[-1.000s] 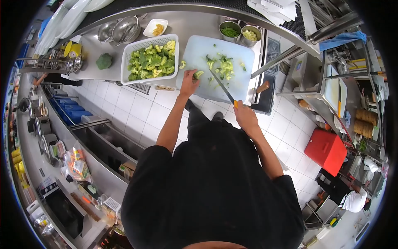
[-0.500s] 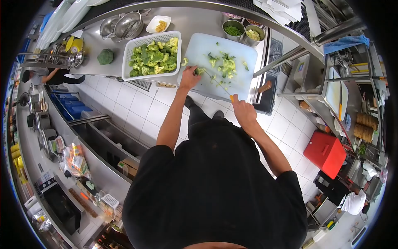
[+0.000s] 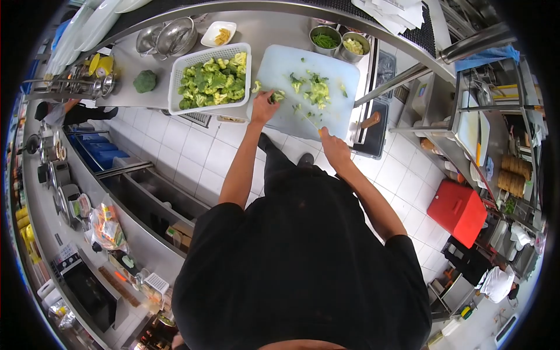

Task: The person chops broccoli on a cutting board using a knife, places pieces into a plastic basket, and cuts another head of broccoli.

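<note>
My left hand [image 3: 265, 108] is closed on a broccoli piece [image 3: 278, 96] at the left part of the pale cutting board [image 3: 280, 64]. A knife [image 3: 312, 123] with a yellow handle is gripped in my right hand [image 3: 335, 150] at the board's near edge. Its thin blade slants up and left over the board, toward the piece; whether it touches cannot be told. Cut broccoli [image 3: 319, 90] lies scattered past the blade. Left of the board stands a white basket [image 3: 171, 93] heaped with broccoli florets [image 3: 213, 81]. One floret [image 3: 256, 86] rests between basket and board.
A whole broccoli head [image 3: 145, 81] sits left of the basket. Metal bowls [image 3: 177, 36], a white dish [image 3: 230, 27] and metal pots [image 3: 325, 39] stand behind. A steel shelf [image 3: 256, 7] hangs over the counter's back. Other people [image 3: 496, 284] are at the far right and left.
My right hand and the knife have shifted slightly left and back toward the broccoli piece. My left hand keeps its hold on the piece. The whole view has drifted a little.
</note>
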A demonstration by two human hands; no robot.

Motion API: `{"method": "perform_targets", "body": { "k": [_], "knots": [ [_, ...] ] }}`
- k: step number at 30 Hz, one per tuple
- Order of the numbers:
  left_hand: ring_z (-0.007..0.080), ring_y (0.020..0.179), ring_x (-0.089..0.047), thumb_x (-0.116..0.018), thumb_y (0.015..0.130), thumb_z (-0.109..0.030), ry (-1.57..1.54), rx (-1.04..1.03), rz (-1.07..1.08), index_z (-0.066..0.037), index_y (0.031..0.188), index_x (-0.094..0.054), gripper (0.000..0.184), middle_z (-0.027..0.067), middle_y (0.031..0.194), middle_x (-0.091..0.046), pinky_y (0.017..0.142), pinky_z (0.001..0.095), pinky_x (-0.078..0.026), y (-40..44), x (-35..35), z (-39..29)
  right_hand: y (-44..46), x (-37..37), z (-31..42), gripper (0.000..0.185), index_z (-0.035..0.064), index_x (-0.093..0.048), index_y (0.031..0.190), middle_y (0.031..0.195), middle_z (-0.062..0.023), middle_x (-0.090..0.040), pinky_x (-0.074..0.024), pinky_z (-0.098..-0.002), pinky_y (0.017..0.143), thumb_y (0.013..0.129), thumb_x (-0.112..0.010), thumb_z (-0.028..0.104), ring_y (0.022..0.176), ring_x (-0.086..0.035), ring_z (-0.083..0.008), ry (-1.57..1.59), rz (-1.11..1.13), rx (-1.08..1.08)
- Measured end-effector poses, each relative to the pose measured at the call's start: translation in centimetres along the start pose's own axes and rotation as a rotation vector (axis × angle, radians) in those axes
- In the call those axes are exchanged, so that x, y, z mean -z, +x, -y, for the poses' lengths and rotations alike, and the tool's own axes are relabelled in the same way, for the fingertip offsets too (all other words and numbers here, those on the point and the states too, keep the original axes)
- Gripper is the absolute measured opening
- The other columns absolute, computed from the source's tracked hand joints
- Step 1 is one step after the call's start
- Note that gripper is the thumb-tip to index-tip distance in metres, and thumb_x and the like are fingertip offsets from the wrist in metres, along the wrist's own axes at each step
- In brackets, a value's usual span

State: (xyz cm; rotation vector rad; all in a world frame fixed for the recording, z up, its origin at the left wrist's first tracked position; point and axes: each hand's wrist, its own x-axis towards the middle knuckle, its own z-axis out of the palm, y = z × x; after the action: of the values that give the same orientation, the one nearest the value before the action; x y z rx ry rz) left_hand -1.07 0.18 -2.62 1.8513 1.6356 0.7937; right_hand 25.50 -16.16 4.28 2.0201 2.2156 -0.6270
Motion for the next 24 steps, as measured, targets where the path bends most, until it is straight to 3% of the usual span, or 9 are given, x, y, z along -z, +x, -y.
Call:
{"method": "perform_targets", "body": {
  "k": [4, 9, 11, 14, 15, 18, 20, 22, 24],
  "knots": [
    [0.0248, 0.073, -0.066, -0.075, 0.075, -0.007, -0.097, -0.015, -0.086, 0.000, 0.124, -0.069, 0.049, 0.0163, 0.107, -0.064, 0.070, 0.0369, -0.057, -1.4, 2.3, -2.4, -0.2, -0.2, -1.3, 0.032, 0.0036, -0.044, 0.124, 0.090, -0.0337, -0.069, -0.0538, -0.0603, 0.077, 0.107, -0.050, 0.030, 0.085, -0.068, -0.0534, 0.343, 0.109, 0.000],
    [0.0250, 0.079, -0.063, -0.078, 0.074, -0.002, -0.009, -0.188, -0.475, -0.007, 0.132, -0.065, 0.060, 0.0130, 0.104, -0.061, 0.070, 0.0370, -0.055, 0.9, 11.6, -3.1, -4.1, 0.3, -3.0, 0.040, 0.0023, -0.049, 0.123, 0.092, -0.0353, -0.068, -0.0508, -0.0609, 0.079, 0.106, -0.052, 0.038, 0.088, -0.065, -0.0561, 0.480, 0.112, -0.049],
    [0.0297, 0.089, -0.063, -0.079, 0.075, -0.004, 0.123, -0.091, -0.596, -0.006, 0.132, -0.064, 0.059, 0.0162, 0.108, -0.062, 0.080, 0.0400, -0.054, 2.4, 15.2, -1.6, -6.1, 1.9, -2.8, 0.039, 0.0027, -0.050, 0.123, 0.094, -0.0359, -0.068, -0.0511, -0.0611, 0.080, 0.105, -0.053, 0.038, 0.091, -0.065, -0.0554, 0.466, 0.114, -0.093],
    [0.0365, 0.101, -0.061, -0.079, 0.076, -0.007, 0.281, -0.204, -0.613, -0.005, 0.129, -0.065, 0.055, 0.0200, 0.112, -0.063, 0.091, 0.0458, -0.051, 5.2, 17.1, 3.9, -8.5, 2.8, -3.1, 0.039, 0.0033, -0.051, 0.122, 0.094, -0.0352, -0.068, -0.0514, -0.0613, 0.080, 0.105, -0.054, 0.037, 0.091, -0.065, -0.0548, 0.417, 0.076, -0.130],
    [0.0418, 0.109, -0.058, -0.080, 0.077, -0.011, 0.398, -0.130, -0.556, -0.004, 0.129, -0.065, 0.055, 0.0236, 0.114, -0.063, 0.098, 0.0503, -0.047, 5.7, 16.8, 4.6, -9.0, 2.6, -3.4, 0.038, 0.0036, -0.051, 0.122, 0.093, -0.0350, -0.068, -0.0515, -0.0615, 0.079, 0.104, -0.054, 0.037, 0.091, -0.066, -0.0546, 0.396, 0.053, -0.126],
    [0.0414, 0.104, -0.061, -0.077, 0.075, -0.008, 0.434, -0.254, -0.430, 0.001, 0.108, -0.068, 0.035, 0.0234, 0.108, -0.064, 0.093, 0.0497, -0.050, 5.8, 12.1, -1.1, -9.7, 2.8, -3.5, 0.038, 0.0053, -0.053, 0.123, 0.094, -0.0350, -0.068, -0.0519, -0.0606, 0.077, 0.103, -0.057, 0.038, 0.091, -0.065, -0.0552, 0.388, 0.018, -0.174],
    [0.0414, 0.114, -0.061, -0.060, 0.079, 0.002, 0.187, -0.280, -0.040, -0.004, 0.116, -0.070, 0.039, 0.0215, 0.118, -0.066, 0.097, 0.0481, -0.052, 4.1, 7.1, -6.5, -10.0, 3.4, -3.1, 0.038, 0.0055, -0.053, 0.123, 0.092, -0.0349, -0.068, -0.0523, -0.0610, 0.076, 0.103, -0.057, 0.038, 0.090, -0.066, -0.0555, 0.398, 0.013, -0.193],
    [0.0387, 0.120, -0.061, -0.060, 0.081, 0.000, 0.316, -0.565, 0.071, -0.011, 0.125, -0.070, 0.046, 0.0190, 0.128, -0.064, 0.100, 0.0469, -0.053, 5.9, -2.7, -2.4, -10.0, 2.9, -3.3, 0.037, 0.0066, -0.056, 0.122, 0.089, -0.0348, -0.069, -0.0530, -0.0607, 0.076, 0.103, -0.058, 0.038, 0.088, -0.067, -0.0551, 0.379, -0.009, -0.186],
    [0.0399, 0.123, -0.057, -0.059, 0.081, 0.001, 0.367, -0.489, 0.143, -0.012, 0.125, -0.070, 0.047, 0.0181, 0.136, -0.058, 0.099, 0.0481, -0.054, 4.8, -6.1, -3.3, -10.1, 2.7, -3.3, 0.036, 0.0071, -0.057, 0.121, 0.090, -0.0349, -0.069, -0.0528, -0.0605, 0.076, 0.103, -0.058, 0.038, 0.089, -0.067, -0.0552, 0.359, -0.015, -0.187]
  ]
}}
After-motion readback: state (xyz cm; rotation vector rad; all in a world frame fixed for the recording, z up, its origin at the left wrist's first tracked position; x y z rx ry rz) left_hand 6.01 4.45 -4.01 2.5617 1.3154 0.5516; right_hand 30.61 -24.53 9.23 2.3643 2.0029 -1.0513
